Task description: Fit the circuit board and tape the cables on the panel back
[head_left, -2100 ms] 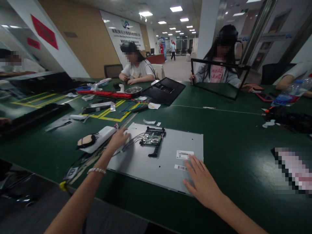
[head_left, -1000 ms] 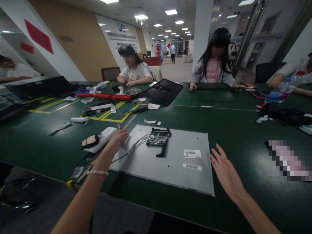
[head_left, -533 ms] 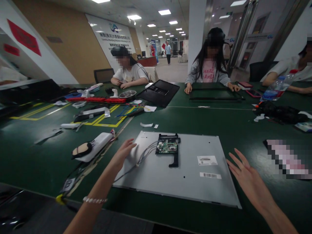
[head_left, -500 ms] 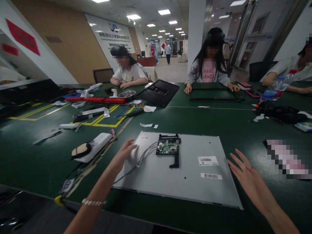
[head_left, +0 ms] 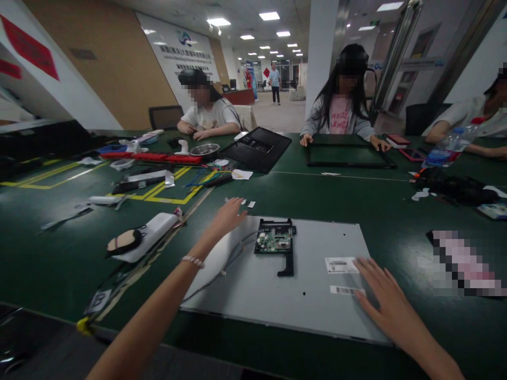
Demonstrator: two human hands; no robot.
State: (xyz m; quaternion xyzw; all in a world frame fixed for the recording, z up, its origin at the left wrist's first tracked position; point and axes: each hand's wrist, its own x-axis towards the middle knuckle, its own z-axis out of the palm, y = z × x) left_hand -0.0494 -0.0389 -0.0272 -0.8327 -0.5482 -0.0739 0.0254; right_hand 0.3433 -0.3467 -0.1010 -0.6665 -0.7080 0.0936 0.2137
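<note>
A grey metal panel (head_left: 317,311) lies flat on the green table, with two white labels at its right part. Near its top edge sits a green circuit board (head_left: 274,241) in a black bracket (head_left: 288,264), and grey cables (head_left: 233,256) run from it toward the lower left. My left hand (head_left: 227,215) is over the panel's upper left corner, fingers extended, holding nothing. Over the panel's right side is my right hand (head_left: 382,295), its fingers spread beside the labels and nothing in it. Whether either hand touches the panel, I cannot tell.
On the left lie a white device with a beige pad (head_left: 124,243), tape-like strips and red bars (head_left: 150,157). A black panel (head_left: 257,149) lies beyond. Across the table, a person's hands rest on a black frame (head_left: 350,164). Bottles (head_left: 446,150) stand at right.
My left hand has moved up and right to the panel's upper left corner. My right hand has moved left, from beside the panel's edge to over its right side.
</note>
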